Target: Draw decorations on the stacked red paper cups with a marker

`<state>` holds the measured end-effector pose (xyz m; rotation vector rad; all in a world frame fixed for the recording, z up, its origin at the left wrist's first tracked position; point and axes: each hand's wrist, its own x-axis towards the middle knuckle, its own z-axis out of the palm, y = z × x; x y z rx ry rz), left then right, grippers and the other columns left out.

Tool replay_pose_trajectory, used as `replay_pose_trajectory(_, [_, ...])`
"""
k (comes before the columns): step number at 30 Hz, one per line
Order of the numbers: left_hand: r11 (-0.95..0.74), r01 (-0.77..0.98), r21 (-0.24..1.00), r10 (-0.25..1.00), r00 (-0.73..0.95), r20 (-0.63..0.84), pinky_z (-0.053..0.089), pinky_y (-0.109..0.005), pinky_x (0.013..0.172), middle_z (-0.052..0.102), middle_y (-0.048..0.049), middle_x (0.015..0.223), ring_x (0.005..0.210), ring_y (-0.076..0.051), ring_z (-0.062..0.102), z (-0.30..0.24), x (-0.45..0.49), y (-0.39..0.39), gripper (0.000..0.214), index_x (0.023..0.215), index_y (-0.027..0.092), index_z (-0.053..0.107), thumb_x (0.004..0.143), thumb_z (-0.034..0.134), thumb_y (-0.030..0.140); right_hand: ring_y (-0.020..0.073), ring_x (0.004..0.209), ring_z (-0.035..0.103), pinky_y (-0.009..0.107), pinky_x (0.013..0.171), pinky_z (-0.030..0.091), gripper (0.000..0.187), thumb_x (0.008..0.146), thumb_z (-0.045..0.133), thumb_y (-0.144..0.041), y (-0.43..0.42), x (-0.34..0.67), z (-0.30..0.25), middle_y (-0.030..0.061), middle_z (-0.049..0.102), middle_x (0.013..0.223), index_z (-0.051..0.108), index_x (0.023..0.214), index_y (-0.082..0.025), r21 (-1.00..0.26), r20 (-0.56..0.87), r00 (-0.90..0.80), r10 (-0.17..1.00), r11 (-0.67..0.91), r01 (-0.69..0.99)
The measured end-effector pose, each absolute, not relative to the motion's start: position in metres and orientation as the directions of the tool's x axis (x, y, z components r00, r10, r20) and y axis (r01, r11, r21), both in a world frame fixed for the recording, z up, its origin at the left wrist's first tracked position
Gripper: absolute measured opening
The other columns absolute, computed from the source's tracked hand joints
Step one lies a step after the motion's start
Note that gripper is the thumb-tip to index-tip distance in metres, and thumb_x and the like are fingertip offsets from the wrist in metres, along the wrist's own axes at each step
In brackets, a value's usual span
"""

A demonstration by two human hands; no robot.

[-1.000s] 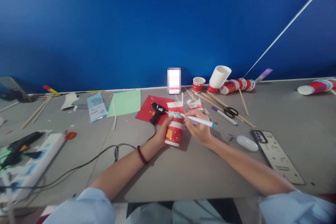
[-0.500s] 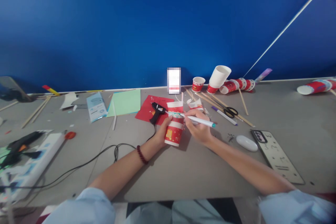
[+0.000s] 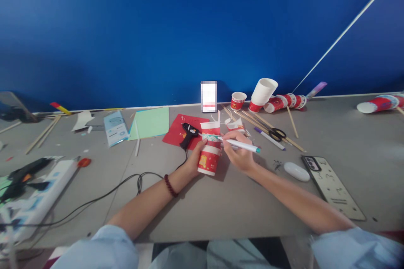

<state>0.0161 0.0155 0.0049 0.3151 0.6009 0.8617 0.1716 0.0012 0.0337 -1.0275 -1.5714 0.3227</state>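
Note:
A red and white paper cup lies tilted on the grey table, its base toward me. My left hand is wrapped round its left side. My right hand pinches a white pen with a teal cap, whose tip touches the cup's upper band. A black glue gun rests just behind the cup on a red sheet.
Behind lie a green sheet, scissors, a purple marker, wooden sticks, and several paper cups by the blue wall. A white case and a phone sit at right; a power strip with cables at left.

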Motion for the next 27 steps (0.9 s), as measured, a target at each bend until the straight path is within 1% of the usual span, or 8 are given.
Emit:
replay_pose_trajectory(4, [0.634,-0.601,0.487,0.773,0.503,-0.386,0.054,-0.026,0.058,0.074,-0.0092,0.075,0.062,-0.02,0.07,0.0059,0.0164,0.0152,0.033,0.1,0.009,0.065,0.083,0.064,0.038,0.0177,0.067,0.067,0.031,0.063,0.052,0.005,0.083,0.059,-0.02,0.0018,0.1715,0.0339,0.0021,0.069,0.075,0.061,0.08,-0.022,-0.685,0.669,0.054,0.741,0.586,0.434])
replay_pose_trajectory(6, [0.63,-0.604,0.489,0.777,0.507,-0.373,0.054,-0.026,0.058,0.074,-0.009,0.075,0.062,-0.02,0.07,0.0056,0.0165,0.0154,0.033,0.099,0.01,0.065,0.083,0.064,0.038,0.018,0.067,0.067,0.031,0.064,0.052,0.005,0.083,0.058,-0.019,0.0021,0.1717,0.0334,0.0016,0.068,0.073,0.06,0.079,-0.023,-0.685,0.669,0.051,0.742,0.588,0.43])
replay_pose_trajectory(10, [0.615,-0.614,0.495,0.788,0.505,-0.352,0.054,-0.027,0.06,0.074,-0.0095,0.077,0.063,-0.02,0.071,0.004,0.016,0.0157,0.033,0.101,0.009,0.065,0.083,0.064,0.037,0.0184,0.068,0.066,0.031,0.065,0.052,0.006,0.082,0.057,-0.019,0.0018,0.172,0.0324,0.0008,0.066,0.07,0.058,0.078,-0.023,-0.691,0.662,0.047,0.748,0.585,0.424])
replay_pose_trajectory(15, [0.602,-0.613,0.511,0.796,0.508,-0.329,0.054,-0.027,0.06,0.074,-0.0101,0.079,0.064,-0.021,0.071,0.0025,0.0158,0.0155,0.037,0.104,0.009,0.064,0.081,0.066,0.038,0.0179,0.069,0.067,0.031,0.065,0.052,0.005,0.083,0.057,-0.02,0.0013,0.1721,0.0334,0.0011,0.067,0.072,0.06,0.079,-0.023,-0.685,0.667,0.056,0.743,0.582,0.438])
replay_pose_trajectory(17, [0.597,-0.618,0.511,0.8,0.499,-0.332,0.054,-0.027,0.06,0.074,-0.0107,0.08,0.064,-0.02,0.071,0.0027,0.0161,0.0153,0.036,0.102,0.008,0.065,0.08,0.067,0.037,0.017,0.067,0.067,0.03,0.064,0.052,0.005,0.084,0.058,-0.02,0.0014,0.172,0.034,0.0015,0.069,0.073,0.061,0.08,-0.022,-0.676,0.674,0.052,0.737,0.587,0.445])
replay_pose_trajectory(21, [0.616,-0.606,0.503,0.787,0.501,-0.361,0.054,-0.026,0.058,0.074,-0.0098,0.075,0.062,-0.02,0.07,0.004,0.0165,0.0151,0.033,0.096,0.008,0.066,0.081,0.066,0.038,0.0168,0.067,0.067,0.029,0.063,0.052,0.005,0.083,0.058,-0.02,0.0017,0.1719,0.0345,0.0017,0.069,0.074,0.061,0.08,-0.022,-0.674,0.674,0.05,0.737,0.586,0.45])
replay_pose_trajectory(27, [0.611,-0.609,0.507,0.791,0.499,-0.354,0.054,-0.027,0.06,0.074,-0.0085,0.075,0.063,-0.02,0.071,0.0042,0.0163,0.0156,0.034,0.101,0.009,0.065,0.082,0.065,0.037,0.0185,0.07,0.067,0.031,0.065,0.051,0.005,0.082,0.057,-0.019,0.0011,0.172,0.0348,0.0013,0.066,0.073,0.059,0.079,-0.023,-0.684,0.666,0.043,0.744,0.587,0.433])
